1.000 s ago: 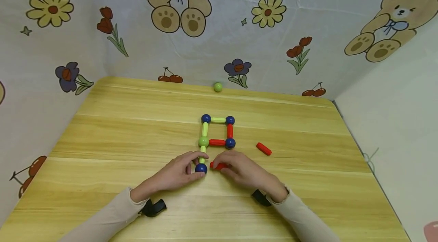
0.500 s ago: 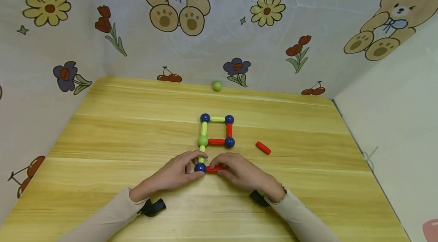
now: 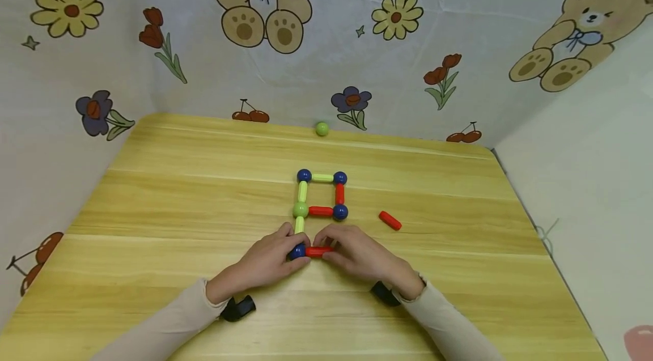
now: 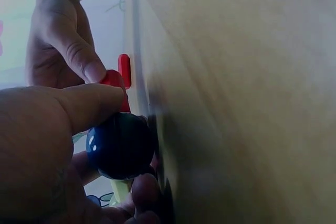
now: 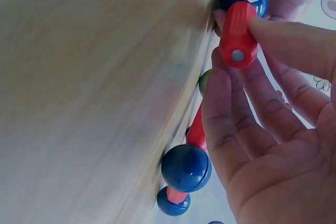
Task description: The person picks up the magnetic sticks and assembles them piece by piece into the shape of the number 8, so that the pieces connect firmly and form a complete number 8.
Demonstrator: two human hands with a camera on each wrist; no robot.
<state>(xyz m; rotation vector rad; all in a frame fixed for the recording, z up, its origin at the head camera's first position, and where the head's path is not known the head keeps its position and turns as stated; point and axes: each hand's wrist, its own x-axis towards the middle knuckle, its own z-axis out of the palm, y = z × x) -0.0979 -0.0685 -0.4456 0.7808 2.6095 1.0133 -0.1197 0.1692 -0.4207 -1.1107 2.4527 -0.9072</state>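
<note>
My left hand (image 3: 267, 259) grips a dark blue ball (image 4: 122, 145) between thumb and fingers at the near end of a ball-and-rod frame. With thumb and fingers, my right hand (image 3: 359, 253) pinches a red rod (image 5: 240, 35), whose far end meets that ball; a grey metal disc shows in its free end. From the held ball a light green rod (image 3: 299, 225) runs up to a green ball (image 3: 301, 209). Above, a square is formed of light green and red rods with blue balls (image 3: 340, 212) at its other corners.
A loose red rod (image 3: 390, 220) lies right of the square on the wooden table (image 3: 178, 191). Another green ball (image 3: 322, 128) sits at the table's back edge, by a printed cloth (image 3: 199, 77). Black wrist cameras (image 3: 238, 309) hang under both sleeves.
My right hand has brought the red rod left against the near blue ball. My left hand's fingers have closed further over that ball, and it has shifted slightly.
</note>
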